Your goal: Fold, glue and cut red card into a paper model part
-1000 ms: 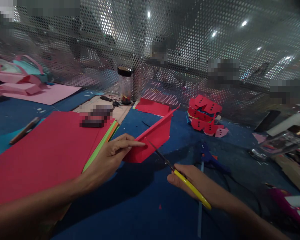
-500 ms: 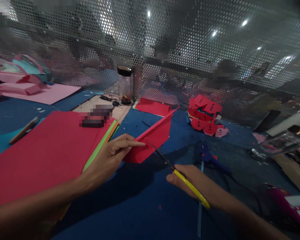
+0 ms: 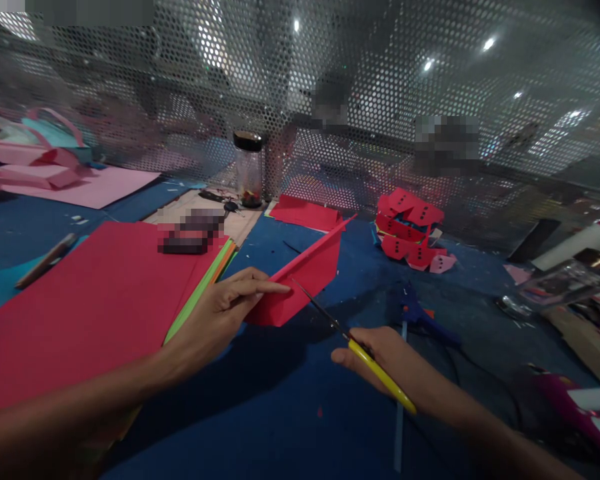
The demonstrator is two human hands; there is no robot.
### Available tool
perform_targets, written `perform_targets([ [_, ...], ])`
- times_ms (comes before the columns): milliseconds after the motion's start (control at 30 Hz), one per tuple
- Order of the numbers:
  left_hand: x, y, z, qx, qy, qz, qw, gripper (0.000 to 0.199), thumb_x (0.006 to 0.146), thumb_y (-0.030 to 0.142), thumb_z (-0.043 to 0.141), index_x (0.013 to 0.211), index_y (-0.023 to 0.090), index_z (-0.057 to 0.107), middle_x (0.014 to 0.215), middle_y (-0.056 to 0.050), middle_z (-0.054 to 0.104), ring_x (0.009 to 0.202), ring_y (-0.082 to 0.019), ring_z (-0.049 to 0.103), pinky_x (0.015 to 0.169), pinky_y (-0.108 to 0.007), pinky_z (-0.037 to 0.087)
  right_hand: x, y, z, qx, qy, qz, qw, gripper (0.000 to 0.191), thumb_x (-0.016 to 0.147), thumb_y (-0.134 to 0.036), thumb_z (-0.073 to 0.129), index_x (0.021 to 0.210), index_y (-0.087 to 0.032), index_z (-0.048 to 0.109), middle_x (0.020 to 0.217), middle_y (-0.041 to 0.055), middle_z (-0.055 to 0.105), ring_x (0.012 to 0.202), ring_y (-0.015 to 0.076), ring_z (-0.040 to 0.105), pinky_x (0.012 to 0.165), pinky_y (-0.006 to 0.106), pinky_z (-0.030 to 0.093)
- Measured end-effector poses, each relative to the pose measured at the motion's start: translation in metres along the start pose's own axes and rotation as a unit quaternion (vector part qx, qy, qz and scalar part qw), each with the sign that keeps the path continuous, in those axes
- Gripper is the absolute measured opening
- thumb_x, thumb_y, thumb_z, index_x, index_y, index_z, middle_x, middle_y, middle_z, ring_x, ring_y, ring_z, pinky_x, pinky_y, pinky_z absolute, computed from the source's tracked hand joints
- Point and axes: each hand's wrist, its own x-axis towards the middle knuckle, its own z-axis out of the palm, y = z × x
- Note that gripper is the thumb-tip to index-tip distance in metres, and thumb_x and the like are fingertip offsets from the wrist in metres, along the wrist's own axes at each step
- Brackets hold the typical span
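Note:
Between the thumb and fingers of my left hand (image 3: 235, 300) is a folded piece of red paper (image 3: 313, 273), held up at a slant above the blue tabletop. My right hand (image 3: 380, 357) is closed around the yellow handles of a pair of scissors (image 3: 380, 377). The dark blades point up and left, and their tips meet the face of the red paper just right of my left fingertips. Whether the blades stand apart is hard to make out. Left of my left hand lies a stack of coloured sheets with red on top (image 3: 95, 313).
A blue glue gun (image 3: 425, 317) with its cable lies right of the scissors. Behind it are dotted red paper pieces (image 3: 413, 230). A black-lidded jar (image 3: 249, 170) and red sheets (image 3: 305, 213) stand by a perforated metal panel (image 3: 380, 100). A clear container (image 3: 565, 283) is at right.
Almost nothing differs. My right hand and the scissors have shifted very slightly left, while the red paper stays in my left hand at the same slant.

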Motion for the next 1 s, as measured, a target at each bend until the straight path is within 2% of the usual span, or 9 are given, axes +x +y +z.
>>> perform_targets([
  [300, 0.0023, 0.0016, 0.0004, -0.006, 0.002, -0.009, 1.0, 0.035, 0.103, 0.036, 0.049, 0.111, 0.029, 0.081, 0.103, -0.006, 0.066, 0.083, -0.017, 0.059, 0.069, -0.028, 0.047, 0.002, -0.0012, -0.0005, -0.027, 0.005, 0.01, 1.0, 0.057, 0.095, -0.069, 0.057, 0.07, -0.018, 0.053, 0.063, -0.0036, 0.051, 0.058, 0.0097, 0.039, 0.052, 0.026, 0.024],
  [500, 0.0013, 0.0036, -0.0025, -0.017, -0.001, -0.023, 1.0, 0.033, 0.101, 0.036, 0.051, 0.11, 0.031, 0.082, 0.105, -0.006, 0.067, 0.081, -0.016, 0.059, 0.067, -0.027, 0.047, 0.0029, 0.0014, 0.0018, -0.018, 0.014, 0.001, 1.0, 0.054, 0.097, -0.066, 0.055, 0.072, -0.017, 0.055, 0.065, -0.0037, 0.053, 0.059, 0.0093, 0.038, 0.053, 0.026, 0.025],
  [1000, 0.0046, 0.0042, -0.0035, -0.049, -0.02, -0.055, 0.997, 0.03, 0.101, 0.036, 0.053, 0.109, 0.033, 0.082, 0.109, -0.004, 0.07, 0.091, -0.017, 0.062, 0.073, -0.028, 0.045, 0.0022, 0.0, -0.0017, -0.044, 0.014, 0.012, 0.999, 0.053, 0.096, -0.065, 0.055, 0.071, -0.018, 0.054, 0.065, -0.0008, 0.056, 0.06, 0.0114, 0.044, 0.053, 0.027, 0.022],
])
